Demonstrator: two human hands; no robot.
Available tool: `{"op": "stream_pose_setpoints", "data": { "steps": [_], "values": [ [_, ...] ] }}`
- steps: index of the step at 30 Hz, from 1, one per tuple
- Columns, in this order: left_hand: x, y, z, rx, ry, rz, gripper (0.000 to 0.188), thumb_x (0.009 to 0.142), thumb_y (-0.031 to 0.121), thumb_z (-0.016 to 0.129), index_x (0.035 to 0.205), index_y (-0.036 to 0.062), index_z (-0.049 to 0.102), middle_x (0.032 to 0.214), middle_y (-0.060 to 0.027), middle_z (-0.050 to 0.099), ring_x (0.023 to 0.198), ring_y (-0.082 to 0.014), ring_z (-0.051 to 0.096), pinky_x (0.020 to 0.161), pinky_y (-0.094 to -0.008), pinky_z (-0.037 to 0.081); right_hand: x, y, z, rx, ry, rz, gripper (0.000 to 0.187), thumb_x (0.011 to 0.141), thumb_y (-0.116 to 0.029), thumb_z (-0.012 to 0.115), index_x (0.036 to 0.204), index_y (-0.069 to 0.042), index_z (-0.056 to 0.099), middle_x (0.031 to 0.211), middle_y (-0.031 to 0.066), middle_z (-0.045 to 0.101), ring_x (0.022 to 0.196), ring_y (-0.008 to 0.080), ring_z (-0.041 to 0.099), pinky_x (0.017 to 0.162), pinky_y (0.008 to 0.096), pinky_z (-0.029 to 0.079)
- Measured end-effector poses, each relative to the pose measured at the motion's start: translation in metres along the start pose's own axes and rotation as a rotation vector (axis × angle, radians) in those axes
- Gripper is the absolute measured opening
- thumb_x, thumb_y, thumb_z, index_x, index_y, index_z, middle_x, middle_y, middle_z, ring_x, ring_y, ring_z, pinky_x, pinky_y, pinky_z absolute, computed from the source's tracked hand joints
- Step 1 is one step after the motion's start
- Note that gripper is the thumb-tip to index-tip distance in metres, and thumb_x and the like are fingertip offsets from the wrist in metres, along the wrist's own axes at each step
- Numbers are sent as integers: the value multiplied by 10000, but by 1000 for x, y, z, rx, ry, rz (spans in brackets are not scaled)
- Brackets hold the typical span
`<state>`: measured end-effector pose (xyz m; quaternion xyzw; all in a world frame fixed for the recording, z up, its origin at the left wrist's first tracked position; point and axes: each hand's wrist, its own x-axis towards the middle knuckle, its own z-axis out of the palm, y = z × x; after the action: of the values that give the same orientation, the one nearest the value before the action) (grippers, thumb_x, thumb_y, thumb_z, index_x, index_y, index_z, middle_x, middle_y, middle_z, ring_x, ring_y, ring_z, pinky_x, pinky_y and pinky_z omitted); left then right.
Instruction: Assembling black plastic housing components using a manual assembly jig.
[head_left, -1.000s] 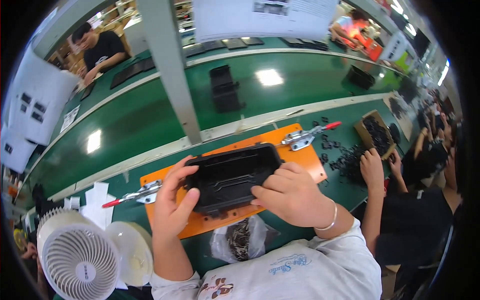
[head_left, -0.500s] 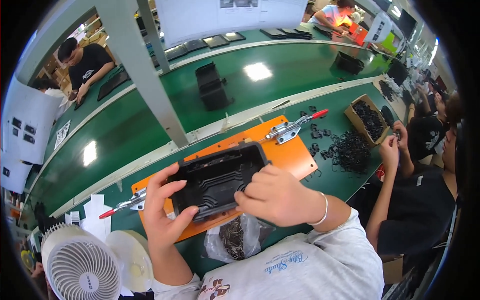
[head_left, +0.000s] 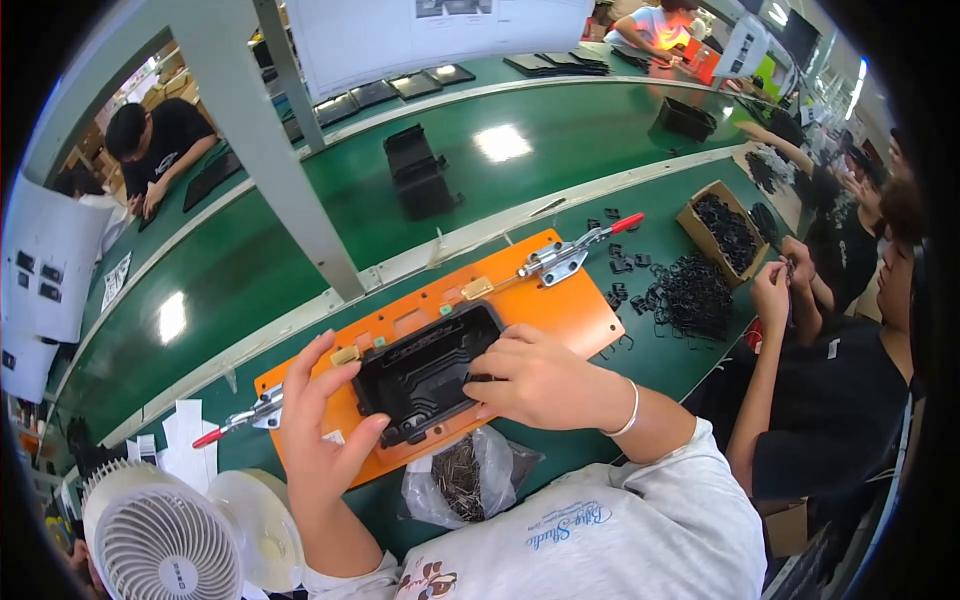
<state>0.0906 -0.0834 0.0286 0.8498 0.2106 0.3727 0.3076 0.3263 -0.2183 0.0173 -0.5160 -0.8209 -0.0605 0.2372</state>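
Note:
A black plastic box (head_left: 425, 375), its hollow inside facing up, rests on the orange fixture plate (head_left: 570, 305). My left hand (head_left: 325, 425) is at the box's left end, thumb and fingers spread apart, with the thumb and a fingertip close against the edge. Over the right end my right hand (head_left: 545, 385) is closed, fingers curled across the wall and into the box; the fingertips are partly hidden. Beyond the box's far side, brass-coloured blocks (head_left: 478, 288) show on the plate. A red-handled toggle clamp (head_left: 560, 260) sits at the plate's right, another (head_left: 250, 415) at its left.
A bag of screws (head_left: 460, 480) lies near my body. Black clips (head_left: 695, 300) are heaped at the right beside a cardboard box (head_left: 725, 235) of more parts. A white fan (head_left: 165, 530) stands front left. Another black casing (head_left: 420, 175) lies beyond the rail; a co-worker (head_left: 820, 390) sits at right.
The black box has gone down onto the orange plate, uncovering the brass-coloured blocks. My left fingers have spread from its edge, while my right hand has stayed at the right end.

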Motion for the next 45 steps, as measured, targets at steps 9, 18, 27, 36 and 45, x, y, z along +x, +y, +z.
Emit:
{"op": "stream_pose_setpoints", "data": {
  "steps": [9,18,27,36,45],
  "values": [
    [1,2,-6,-53,0,-54,440,681,198,742,1070,46,605,1296,-207,500,1193,-351,489,981,-443,374,-124,152,-29,-353,61,1407,518,679,-338,795,1030,-4,613,1022,196,615,953,327,616,791,404,506],
    [2,2,-1,-75,-51,-24,407,704,120,737,1076,33,598,1292,-198,489,1181,-352,496,982,-433,385,-155,190,6,-230,130,1310,358,675,-166,803,919,-13,591,811,158,614,779,334,622,713,387,512],
    [1,6,13,-115,-61,34,387,700,34,733,1062,-6,603,1119,-170,582,1035,-261,592,890,-342,456,-64,62,-38,1115,524,798,208,761,2,704,895,-35,549,833,-8,584,699,89,559,586,219,460],
    [-12,35,53,-1255,-77,-570,305,899,-1,573,1196,-15,501,1054,-98,591,971,-133,591,806,-251,502,46,-25,7,571,196,286,300,641,-9,784,868,-42,593,895,54,602,720,149,583,571,235,465],
    [-12,9,31,-1066,27,-505,243,925,10,529,1166,-21,525,926,-109,651,740,-127,625,677,-225,507,46,-14,21,1266,293,381,235,781,99,650,986,4,583,1012,75,545,835,124,582,745,247,489]
  ]
}}
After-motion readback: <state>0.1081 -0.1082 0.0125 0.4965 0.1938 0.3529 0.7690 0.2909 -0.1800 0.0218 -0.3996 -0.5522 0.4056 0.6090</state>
